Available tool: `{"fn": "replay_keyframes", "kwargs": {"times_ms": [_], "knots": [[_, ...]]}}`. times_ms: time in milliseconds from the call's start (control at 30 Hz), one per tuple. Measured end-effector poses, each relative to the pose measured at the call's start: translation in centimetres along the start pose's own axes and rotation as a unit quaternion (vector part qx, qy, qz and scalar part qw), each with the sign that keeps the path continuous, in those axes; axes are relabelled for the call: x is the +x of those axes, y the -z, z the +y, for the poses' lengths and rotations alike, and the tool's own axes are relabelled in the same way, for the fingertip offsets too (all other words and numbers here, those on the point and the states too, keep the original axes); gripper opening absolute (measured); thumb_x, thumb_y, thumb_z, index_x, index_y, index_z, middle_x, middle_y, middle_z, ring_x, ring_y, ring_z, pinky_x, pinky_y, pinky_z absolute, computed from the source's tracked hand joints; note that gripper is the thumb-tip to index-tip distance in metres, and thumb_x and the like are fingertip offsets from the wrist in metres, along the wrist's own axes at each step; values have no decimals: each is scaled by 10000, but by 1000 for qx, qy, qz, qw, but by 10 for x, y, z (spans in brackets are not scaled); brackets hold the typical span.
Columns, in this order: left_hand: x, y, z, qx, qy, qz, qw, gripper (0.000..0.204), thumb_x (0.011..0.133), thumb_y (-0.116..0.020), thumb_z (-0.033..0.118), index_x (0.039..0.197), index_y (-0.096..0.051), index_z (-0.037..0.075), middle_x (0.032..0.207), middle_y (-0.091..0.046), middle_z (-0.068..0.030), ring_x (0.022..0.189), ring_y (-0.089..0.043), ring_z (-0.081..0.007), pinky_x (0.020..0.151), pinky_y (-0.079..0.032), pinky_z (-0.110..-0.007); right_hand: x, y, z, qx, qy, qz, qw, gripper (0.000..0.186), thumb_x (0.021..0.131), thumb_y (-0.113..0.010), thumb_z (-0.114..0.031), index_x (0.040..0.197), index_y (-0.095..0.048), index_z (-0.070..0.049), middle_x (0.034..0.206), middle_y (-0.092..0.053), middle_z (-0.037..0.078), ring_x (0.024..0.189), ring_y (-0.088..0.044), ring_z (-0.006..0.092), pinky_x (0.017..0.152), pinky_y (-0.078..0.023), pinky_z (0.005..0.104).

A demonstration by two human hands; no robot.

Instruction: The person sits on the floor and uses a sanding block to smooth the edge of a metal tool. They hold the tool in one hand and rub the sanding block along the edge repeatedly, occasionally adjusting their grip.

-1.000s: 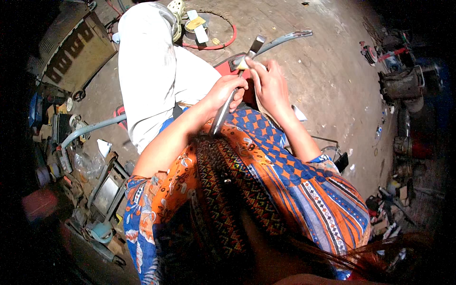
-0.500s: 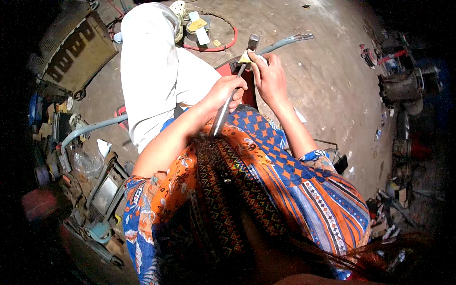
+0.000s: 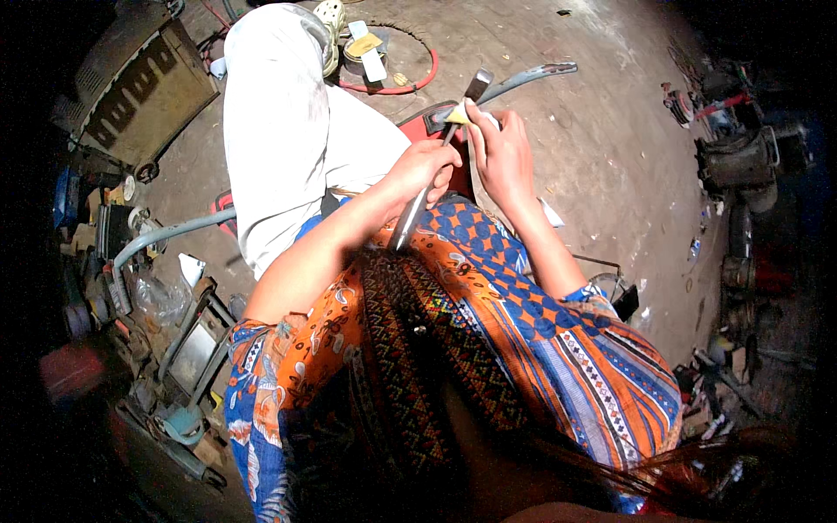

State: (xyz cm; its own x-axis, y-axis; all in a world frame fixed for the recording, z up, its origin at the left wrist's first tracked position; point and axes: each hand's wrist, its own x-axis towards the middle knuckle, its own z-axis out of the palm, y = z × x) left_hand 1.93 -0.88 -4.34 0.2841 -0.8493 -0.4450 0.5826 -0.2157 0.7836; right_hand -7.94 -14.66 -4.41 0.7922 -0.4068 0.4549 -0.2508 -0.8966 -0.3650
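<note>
My left hand (image 3: 422,172) is closed around the shaft of a long metal tool (image 3: 408,218) that runs from my lap up to a flat grey head (image 3: 477,84). My right hand (image 3: 500,153) grips the same tool higher up, and its fingertips pinch a small yellow piece (image 3: 459,114) against the shaft. Both hands are raised in front of my chest, above my white trouser leg (image 3: 288,131). Behind the hands a red object (image 3: 429,115) shows, mostly hidden.
A curved grey metal bar (image 3: 523,80) lies on the concrete floor beyond the hands. A red hose ring (image 3: 410,84) with small parts sits at the top. A metal cabinet (image 3: 144,87) and machine clutter fill the left; engine parts (image 3: 741,166) crowd the right.
Both hands have lifted the tool slightly upward and closer together; the tool's head now stands nearer the curved bar. My right-hand fingers have shifted onto the yellow piece.
</note>
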Motion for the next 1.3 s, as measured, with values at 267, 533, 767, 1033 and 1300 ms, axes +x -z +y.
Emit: {"fn": "replay_keyframes", "kwargs": {"times_ms": [267,533,767,1033,1300], "knots": [[1,4,-2,6,-6,-4,1000,162,963,-485,208,924,-552,66,544,-420,35,374,-389,-95,344,-314,-265,12,-2,-2,-14,11,16,1000,306,934,-607,-174,1234,-664,-155,957,-582,153,901,-581,320,761,-484,413],[4,-2,-3,30,-14,-8,999,164,960,-484,201,914,-549,57,539,-419,31,362,-385,-95,339,-306,-261,-4,5,4,-24,12,3,1000,358,889,-661,-229,1243,-659,-174,962,-566,150,934,-566,326,770,-480,419],[1,0,0,17,-10,-6,1000,167,959,-487,199,929,-550,48,533,-410,28,367,-385,-94,344,-312,-265,8,-19,33,1,90,58,994,409,880,-658,-178,1286,-634,-219,1024,-586,134,937,-561,313,789,-455,415],[1,2,0,5,-7,-7,1000,166,970,-477,205,931,-549,60,534,-410,33,357,-383,-94,333,-293,-258,-6,-22,22,120,17,36,992,380,899,-628,-145,1273,-648,-209,1008,-580,133,912,-555,317,806,-457,410],[5,2,-3,25,-8,-13,1000,160,967,-483,199,920,-543,58,530,-404,26,367,-375,-96,334,-302,-269,0,-33,32,63,42,92,993,407,867,-664,-150,1268,-651,-219,1025,-567,150,923,-552,321,806,-452,419]]}}
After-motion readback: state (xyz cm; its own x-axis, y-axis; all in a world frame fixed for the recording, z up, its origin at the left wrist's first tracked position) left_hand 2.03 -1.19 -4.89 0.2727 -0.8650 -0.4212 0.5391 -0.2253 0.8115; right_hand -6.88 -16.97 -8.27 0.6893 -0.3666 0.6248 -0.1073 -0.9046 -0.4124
